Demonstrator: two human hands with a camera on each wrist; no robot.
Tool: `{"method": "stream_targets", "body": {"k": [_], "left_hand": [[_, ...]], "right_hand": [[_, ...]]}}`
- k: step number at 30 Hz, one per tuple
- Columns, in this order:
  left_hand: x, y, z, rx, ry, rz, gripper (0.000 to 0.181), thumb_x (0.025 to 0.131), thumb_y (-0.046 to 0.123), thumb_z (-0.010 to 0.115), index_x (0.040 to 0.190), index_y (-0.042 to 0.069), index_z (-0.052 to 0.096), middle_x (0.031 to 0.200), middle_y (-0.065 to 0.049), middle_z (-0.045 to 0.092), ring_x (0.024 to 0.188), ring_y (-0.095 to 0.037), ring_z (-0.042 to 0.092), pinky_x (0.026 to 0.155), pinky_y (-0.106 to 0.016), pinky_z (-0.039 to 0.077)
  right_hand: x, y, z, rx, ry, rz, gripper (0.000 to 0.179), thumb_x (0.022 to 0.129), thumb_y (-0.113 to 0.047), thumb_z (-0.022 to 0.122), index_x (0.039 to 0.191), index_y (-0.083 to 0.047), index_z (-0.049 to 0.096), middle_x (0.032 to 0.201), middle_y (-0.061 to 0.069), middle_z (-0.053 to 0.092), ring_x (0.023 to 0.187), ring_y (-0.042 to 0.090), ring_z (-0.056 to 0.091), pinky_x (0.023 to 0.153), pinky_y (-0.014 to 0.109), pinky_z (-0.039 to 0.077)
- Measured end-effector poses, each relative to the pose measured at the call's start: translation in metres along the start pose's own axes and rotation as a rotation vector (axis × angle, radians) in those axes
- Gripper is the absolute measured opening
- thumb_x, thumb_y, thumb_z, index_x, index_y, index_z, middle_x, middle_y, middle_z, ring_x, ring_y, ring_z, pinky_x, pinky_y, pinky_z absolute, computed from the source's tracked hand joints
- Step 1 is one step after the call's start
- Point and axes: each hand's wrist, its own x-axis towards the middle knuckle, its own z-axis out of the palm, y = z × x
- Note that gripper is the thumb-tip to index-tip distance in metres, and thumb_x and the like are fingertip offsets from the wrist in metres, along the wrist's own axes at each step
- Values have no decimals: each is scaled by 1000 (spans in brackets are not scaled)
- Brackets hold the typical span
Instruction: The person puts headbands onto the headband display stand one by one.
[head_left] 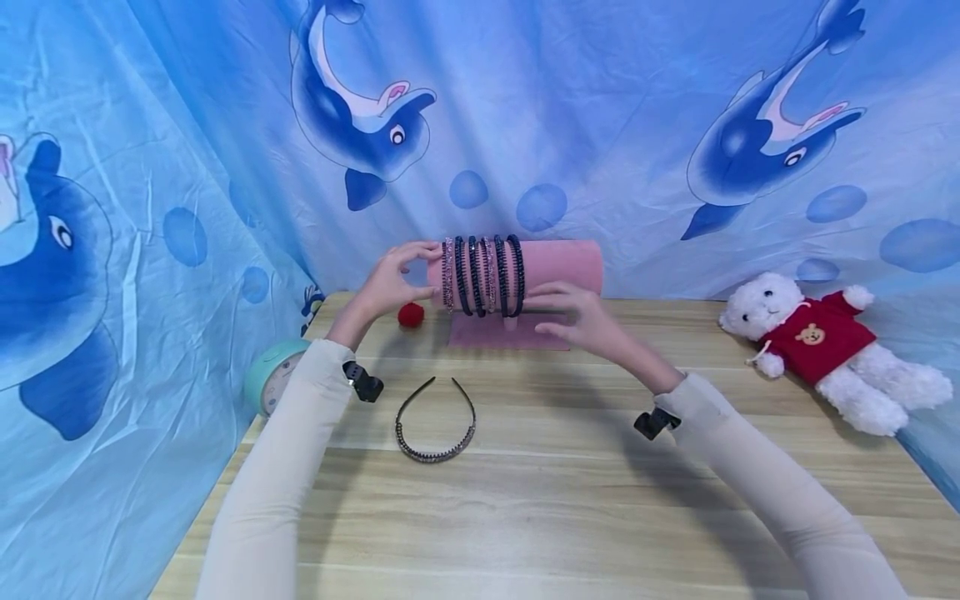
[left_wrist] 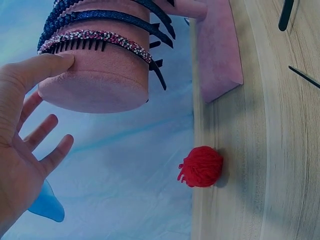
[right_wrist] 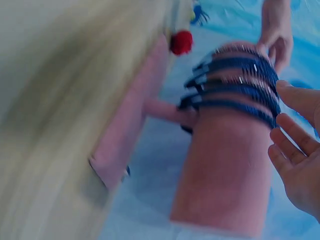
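Observation:
A pink padded cylinder stands on a pink base toward the back of the table. Several headbands hang over its left half, dark blue ones among sparkly pink ones. At the cylinder's left end is my left hand; its thumb rests on the pink surface beside the outermost sparkly headband, its other fingers spread. My right hand hovers in front of the cylinder, fingers loosely extended near the rightmost dark headband, and I cannot tell whether it touches. Another dark headband lies on the table.
A red yarn pom-pom lies left of the base. On the right is a white teddy bear in a red sweater, and on the left edge a mint-green clock. Behind everything hangs a blue dolphin curtain.

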Motion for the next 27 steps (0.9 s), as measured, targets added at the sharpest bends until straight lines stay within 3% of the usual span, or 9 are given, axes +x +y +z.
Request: {"method": "stream_targets", "body": {"k": [5,13,17,27], "left_hand": [[0,0,-1,3,-3,-7,63,79,2,84,138,12,62,157,-3,49,145,-29,39,110,-53,44],[3,1,-2,-1,-17,-22,64,78,4,86,137,10,62,157,-8,48,146,-29,39,111,-54,44],[5,2,-4,3,-29,-31,65,78,3,86,138,9,61,157,-8,48,145,-29,40,111,-54,44],[4,4,-4,12,-24,-33,63,79,5,86,137,9,62,155,-5,50,144,-28,42,110,-54,45]], "right_hand": [[-10,-7,23,32,-65,-28,40,80,-2,83,119,-1,73,126,21,69,120,36,62,108,51,51],[-19,-17,56,81,-257,64,40,83,-9,82,122,-6,73,130,14,69,126,32,60,113,50,47],[-20,-21,70,89,-347,72,37,84,-13,82,120,-8,74,130,11,68,128,30,59,116,51,44],[-18,-32,100,19,-513,-92,34,85,-16,82,118,-10,77,126,13,69,123,26,59,113,45,48]]}}
